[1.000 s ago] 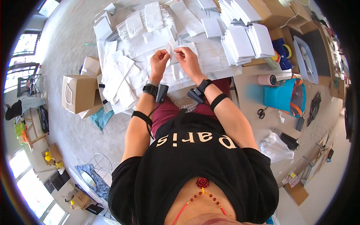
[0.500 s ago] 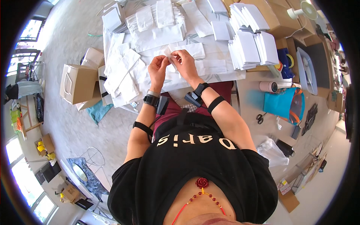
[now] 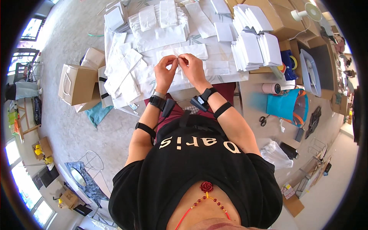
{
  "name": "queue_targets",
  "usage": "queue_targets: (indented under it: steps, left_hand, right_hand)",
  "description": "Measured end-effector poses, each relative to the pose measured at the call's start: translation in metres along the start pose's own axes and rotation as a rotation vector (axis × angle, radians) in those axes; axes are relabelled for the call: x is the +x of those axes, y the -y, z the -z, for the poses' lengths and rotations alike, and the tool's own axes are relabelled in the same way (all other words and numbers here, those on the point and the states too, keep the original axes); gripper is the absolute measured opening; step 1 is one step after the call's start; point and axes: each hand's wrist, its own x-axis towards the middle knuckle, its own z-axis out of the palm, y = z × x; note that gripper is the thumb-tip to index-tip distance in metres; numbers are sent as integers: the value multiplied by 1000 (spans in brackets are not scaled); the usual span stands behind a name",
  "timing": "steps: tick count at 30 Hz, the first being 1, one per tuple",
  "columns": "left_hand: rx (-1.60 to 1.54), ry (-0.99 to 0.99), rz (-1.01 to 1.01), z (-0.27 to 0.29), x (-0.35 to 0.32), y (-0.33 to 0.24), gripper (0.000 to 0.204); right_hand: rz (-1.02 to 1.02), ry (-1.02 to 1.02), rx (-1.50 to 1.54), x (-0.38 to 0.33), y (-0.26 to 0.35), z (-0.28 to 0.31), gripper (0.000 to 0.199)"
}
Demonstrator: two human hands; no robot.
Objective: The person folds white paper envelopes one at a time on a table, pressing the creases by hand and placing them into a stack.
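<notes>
Above the white table's near part, my left hand and my right hand meet fingertip to fingertip, both closed in a pinch. Whatever lies between the fingertips is too small and pale to make out. Just beyond the fingers is a flat white sleeve, and another white sleeve lies right of my right hand. Left of my left hand is a loose heap of white sleeves. Farther back, a layered pile of white sleeves carries two smaller folded white pieces.
Stacks of folded white cards stand at the table's right, with cardboard boxes and a small fan behind. An open cardboard box is at the left. On the right floor are a blue bag and scissors.
My hands have drawn together until the fingertips touch, the left shifting slightly right. The pale piece visible between them before is no longer distinguishable. The view has shifted slightly.
</notes>
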Motion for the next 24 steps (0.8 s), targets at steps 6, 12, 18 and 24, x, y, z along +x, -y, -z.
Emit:
queue_targets:
  steps: [6, 12, 18, 24]
  left_hand:
    - [12, -29, -52, -10, -2, -1, 11]
    - [-177, -128, 128, -8, -8, 26, 12]
    - [-362, -96, 246, -5, -11, 44, 18]
    - [111, 14, 0, -21, -9, 8, 32]
  right_hand:
    - [-133, -97, 48, -7, -16, 0, 13]
    - [-346, -213, 322, -18, -42, 4, 13]
    - [-481, -230, 545, -29, -64, 6, 15]
    - [-387, -169, 460, -31, -54, 2, 13]
